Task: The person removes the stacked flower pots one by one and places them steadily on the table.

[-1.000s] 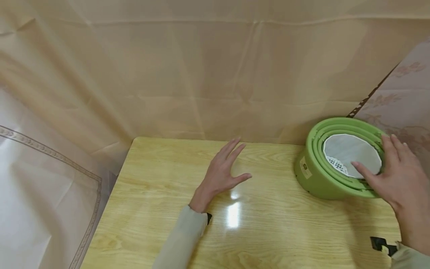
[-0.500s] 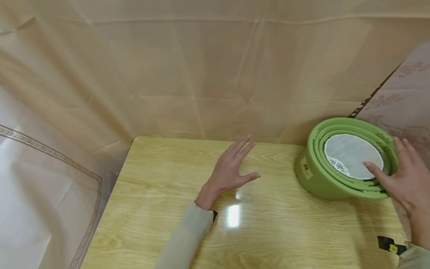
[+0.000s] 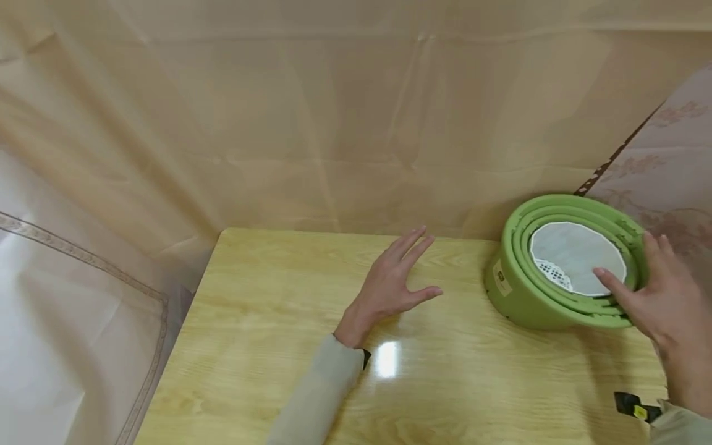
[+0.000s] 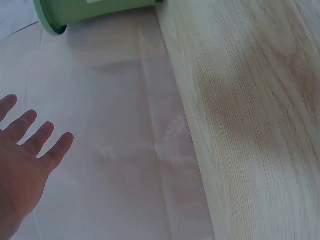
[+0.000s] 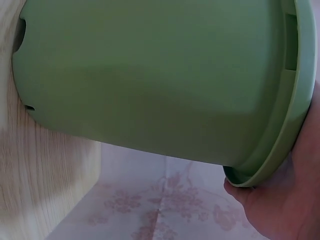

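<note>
Several green plastic flower pots [image 3: 534,309] stand nested at the right end of the table, with a white pot [image 3: 578,253] inside them whose bottom shows small holes. A small label is on the outer wall. My right hand [image 3: 670,290] is at the right rim, fingers extended and thumb reaching over the opening. In the right wrist view, a fingertip shows right at the rim of the outer pot [image 5: 150,85]. My left hand [image 3: 386,278] is over the table left of the pots, fingers spread and holding nothing; the left wrist view shows it [image 4: 25,165] likewise.
The pots stand on a glossy wood-grain table [image 3: 267,309] that reflects a bright light. A beige cloth [image 3: 311,123] hangs behind it. Floral cloth [image 3: 673,161] is at the right, and pale cloth [image 3: 72,321] beyond the left edge.
My left hand has moved right, closer to the pots. My right hand has drawn slightly right over the rim, its thumb less far across the white pot. The pots keep their place.
</note>
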A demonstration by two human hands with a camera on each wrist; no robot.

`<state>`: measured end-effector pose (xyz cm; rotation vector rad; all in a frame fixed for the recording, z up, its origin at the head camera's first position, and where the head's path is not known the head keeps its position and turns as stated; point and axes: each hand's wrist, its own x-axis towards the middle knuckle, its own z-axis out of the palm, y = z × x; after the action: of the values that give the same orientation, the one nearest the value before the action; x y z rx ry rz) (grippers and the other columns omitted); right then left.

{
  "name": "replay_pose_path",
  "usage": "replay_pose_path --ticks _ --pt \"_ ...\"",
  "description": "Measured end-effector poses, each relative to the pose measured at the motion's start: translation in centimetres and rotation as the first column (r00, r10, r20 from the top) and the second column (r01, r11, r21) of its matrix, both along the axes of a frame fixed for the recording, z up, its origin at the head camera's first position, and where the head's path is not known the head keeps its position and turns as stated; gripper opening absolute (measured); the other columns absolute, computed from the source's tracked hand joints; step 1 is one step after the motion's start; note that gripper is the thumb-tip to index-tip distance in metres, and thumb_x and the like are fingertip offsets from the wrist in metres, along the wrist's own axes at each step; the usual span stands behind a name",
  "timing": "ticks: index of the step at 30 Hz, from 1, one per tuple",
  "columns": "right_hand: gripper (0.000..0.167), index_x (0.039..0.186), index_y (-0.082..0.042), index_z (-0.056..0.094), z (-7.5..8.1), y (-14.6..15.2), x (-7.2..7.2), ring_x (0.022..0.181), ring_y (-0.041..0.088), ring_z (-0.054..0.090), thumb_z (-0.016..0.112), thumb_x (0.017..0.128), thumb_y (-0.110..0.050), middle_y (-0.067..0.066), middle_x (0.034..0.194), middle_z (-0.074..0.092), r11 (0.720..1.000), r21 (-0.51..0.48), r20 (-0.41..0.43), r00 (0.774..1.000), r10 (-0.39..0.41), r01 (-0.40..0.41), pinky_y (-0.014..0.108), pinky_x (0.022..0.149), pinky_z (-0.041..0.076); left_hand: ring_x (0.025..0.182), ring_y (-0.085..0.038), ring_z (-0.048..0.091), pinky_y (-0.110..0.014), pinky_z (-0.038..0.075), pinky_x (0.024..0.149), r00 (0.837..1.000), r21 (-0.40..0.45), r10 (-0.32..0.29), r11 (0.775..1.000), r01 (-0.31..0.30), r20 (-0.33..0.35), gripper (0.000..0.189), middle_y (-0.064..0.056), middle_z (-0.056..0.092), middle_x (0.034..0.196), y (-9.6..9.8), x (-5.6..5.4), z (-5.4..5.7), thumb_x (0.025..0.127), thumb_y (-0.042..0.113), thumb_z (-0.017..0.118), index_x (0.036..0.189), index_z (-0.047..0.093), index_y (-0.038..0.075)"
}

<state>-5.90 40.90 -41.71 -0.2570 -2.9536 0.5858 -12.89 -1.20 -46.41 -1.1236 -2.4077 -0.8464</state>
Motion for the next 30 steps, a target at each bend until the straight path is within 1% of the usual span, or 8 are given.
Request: replay_pose_path --ticks 3,7,13,17,20,22,27,30 --pt "0.096 0.157 0.0 0.0 -0.1 -0.7 0.0 0.139 0.062 0.003 0.054 0.097 -0.051 0.031 0.159 -0.007 1.0 -0.014 0.03 0.999 0.014 -0.014 0.08 0.105 0.009 0.145 -0.025 0.033 -0.035 0.027 0.12 1.0 -0.008 -0.01 1.0 0.01 -0.011 0.094 -0.008 0.031 0.16 0.5 0.2 -0.1 0.079 0.053 0.078 0.152 0.038 0.009" --pt "0.094 0.157 0.002 0.003 -0.3 -1.2 0.0 0.137 0.066 0.004 0.056 0.097 -0.048 0.032 0.159 -0.005 0.999 -0.045 0.001 1.0 0.013 -0.012 0.081 0.105 0.005 0.145 -0.024 0.033 -0.034 0.026 0.12 0.999 -0.027 -0.019 0.999 0.019 -0.027 0.093 -0.008 0.033 0.159 1.3 0.1 0.2 0.079 0.056 0.077 0.151 0.04 0.01" --pt "0.094 0.157 -0.001 0.003 -0.6 -0.8 0.3 0.145 0.053 0.002 0.064 0.095 -0.036 0.03 0.161 0.0 0.989 -0.146 -0.073 0.997 0.012 -0.023 0.073 0.112 0.002 0.145 -0.023 0.033 -0.031 0.025 0.12 0.998 -0.054 -0.046 0.998 0.044 -0.033 0.091 -0.009 0.036 0.157 2.7 -0.1 1.0 0.08 0.059 0.075 0.15 0.042 0.011" --pt "0.097 0.158 -0.006 -0.003 -0.6 -0.7 0.6 0.148 0.045 -0.004 0.066 0.094 -0.032 0.023 0.163 -0.006 0.977 -0.212 -0.064 0.998 -0.001 -0.013 0.067 0.116 0.0 0.144 -0.022 0.033 -0.03 0.022 0.121 0.997 -0.07 -0.06 0.996 0.057 -0.048 0.091 -0.009 0.037 0.156 3.7 -0.4 1.3 0.08 0.061 0.074 0.15 0.043 0.012" --pt "0.098 0.157 -0.007 -0.006 -0.5 -0.8 0.8 0.148 0.043 -0.008 0.066 0.094 -0.031 0.019 0.163 -0.01 0.976 -0.218 -0.043 0.999 -0.008 -0.001 0.065 0.117 -0.002 0.143 -0.023 0.035 -0.032 0.024 0.12 0.996 -0.079 -0.065 0.995 0.061 -0.057 0.091 -0.009 0.037 0.157 4.4 -0.3 1.3 0.08 0.062 0.074 0.149 0.044 0.012" --pt "0.097 0.158 -0.007 -0.004 -0.5 -0.9 1.0 0.148 0.044 -0.006 0.066 0.095 -0.031 0.019 0.163 -0.008 0.978 -0.211 -0.045 0.999 -0.015 0.005 0.066 0.117 0.0 0.143 -0.023 0.035 -0.031 0.025 0.12 0.997 -0.086 -0.063 0.995 0.059 -0.053 0.09 -0.007 0.036 0.157 4.7 -0.2 1.4 0.08 0.063 0.073 0.149 0.045 0.013" --pt "0.089 0.159 -0.006 0.005 -0.8 -1.2 1.2 0.147 0.048 0.008 0.063 0.096 -0.03 0.026 0.162 0.006 0.98 -0.198 -0.103 0.994 -0.048 0.027 0.066 0.117 0.009 0.147 -0.019 0.029 -0.029 0.02 0.121 0.997 -0.107 -0.065 0.993 0.059 -0.05 0.09 -0.005 0.034 0.159 5.5 -0.1 1.8 0.08 0.065 0.071 0.149 0.045 0.015" --pt "0.086 0.159 -0.005 0.008 -0.9 -1.2 1.3 0.147 0.049 0.01 0.061 0.097 -0.033 0.028 0.161 0.01 0.98 -0.193 -0.12 0.99 -0.073 0.049 0.066 0.117 0.01 0.147 -0.019 0.028 -0.028 0.018 0.121 0.995 -0.105 -0.087 0.991 0.082 -0.047 0.09 -0.005 0.034 0.159 6.0 -0.2 2.1 0.08 0.065 0.071 0.15 0.044 0.015"
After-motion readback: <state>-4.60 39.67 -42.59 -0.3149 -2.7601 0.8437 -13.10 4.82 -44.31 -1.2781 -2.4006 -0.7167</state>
